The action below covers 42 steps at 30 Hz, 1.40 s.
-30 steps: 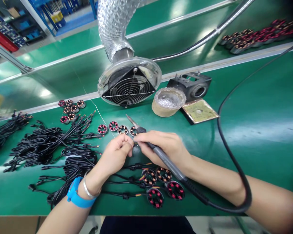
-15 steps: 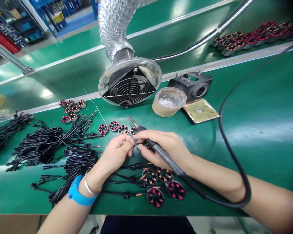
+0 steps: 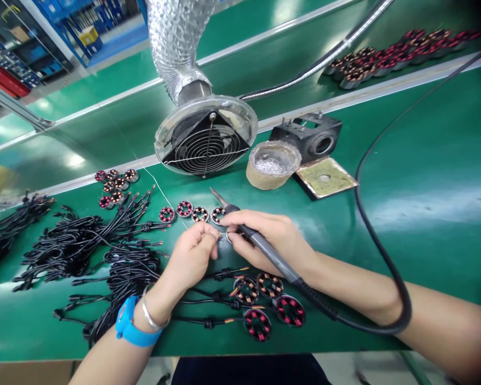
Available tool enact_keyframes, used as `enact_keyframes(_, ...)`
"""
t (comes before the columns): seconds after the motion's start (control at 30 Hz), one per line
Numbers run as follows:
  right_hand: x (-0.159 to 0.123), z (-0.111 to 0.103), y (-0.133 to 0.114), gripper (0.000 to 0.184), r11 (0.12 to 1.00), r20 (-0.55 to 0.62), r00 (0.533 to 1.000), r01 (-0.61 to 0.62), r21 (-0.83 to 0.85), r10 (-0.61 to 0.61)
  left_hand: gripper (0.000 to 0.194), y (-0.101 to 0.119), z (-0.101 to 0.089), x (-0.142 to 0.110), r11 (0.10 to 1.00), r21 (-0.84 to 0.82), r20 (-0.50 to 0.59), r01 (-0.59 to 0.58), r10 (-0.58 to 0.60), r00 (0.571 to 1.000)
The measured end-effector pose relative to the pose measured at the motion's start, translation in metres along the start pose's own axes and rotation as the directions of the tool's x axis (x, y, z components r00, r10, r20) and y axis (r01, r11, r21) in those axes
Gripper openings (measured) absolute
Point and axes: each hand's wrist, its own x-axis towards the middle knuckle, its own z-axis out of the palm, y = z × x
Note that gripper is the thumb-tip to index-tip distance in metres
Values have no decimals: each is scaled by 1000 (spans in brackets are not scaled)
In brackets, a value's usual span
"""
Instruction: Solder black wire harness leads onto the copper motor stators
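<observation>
Taking the round fume hood (image 3: 206, 141) as the mark, a bundle of black cables (image 3: 14, 219) lies farthest left of it on the green bench (image 3: 425, 214), and blue bins (image 3: 100, 21) stand on the rack behind and left of it, any lettering too blurred to read. A larger cable heap (image 3: 64, 243) comes next, in front and to the left of the hood, then small copper-and-red wound rings (image 3: 121, 184) clustered just left of it, and a coiled cable pile (image 3: 130, 270) nearer the person. The left hand (image 3: 194, 248), its wrist wearing a blue wristband (image 3: 130, 321) and a silver bangle (image 3: 146, 315), is in front of the hood; its grip is pinched around a thin pale wire (image 3: 162, 192) that passes left of the hood. Four wound rings in a row (image 3: 199, 208) sit between hand and hood. The right hand (image 3: 282, 238), in front and slightly right of the hood, grasps a soldering iron (image 3: 270, 253), whose tip points up toward the hood; a silvery rim (image 3: 228, 237) shows at its fingertips, and whether it is held cannot be told. Larger-looking wound rings (image 3: 290, 298) lie nearer the person. Right of the hood come a tan bowl (image 3: 260, 176), a black metal block (image 3: 304, 139) and a square sponge tray (image 3: 324, 179); a ring pile (image 3: 385, 59) is farthest right, behind.
</observation>
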Motion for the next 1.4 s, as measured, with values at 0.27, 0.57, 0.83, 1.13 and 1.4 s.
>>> enact_keyframes(0.27, -7, -40, -18, 27, 1000, 16, 1000, -16, 7, 16, 25, -1, 3, -2, 999, 44, 1, -9, 9, 1000)
enact_keyframes(0.57, -11, -42, -19, 23, 994, -7, 1000, -14, 111, 15, 26, 2, 3, -2, 998, 56, 0, 2, -2, 1000)
enact_keyframes(0.83, -11, -42, -19, 23, 994, -6, 1000, -12, 110, 12, 28, 1, 3, -2, 998, 66, 5, -4, 4, 1000)
enact_keyframes(1.13, -11, -39, -19, 24, 992, -7, 1000, -11, 123, 12, 27, 2, 2, -3, 997, 78, 13, -2, 1, 1000)
enact_keyframes(1.4, -10, -43, -21, 25, 996, -41, 999, -7, 88, 11, 26, 1, 2, -2, 996, 85, 18, -16, 15, 1000)
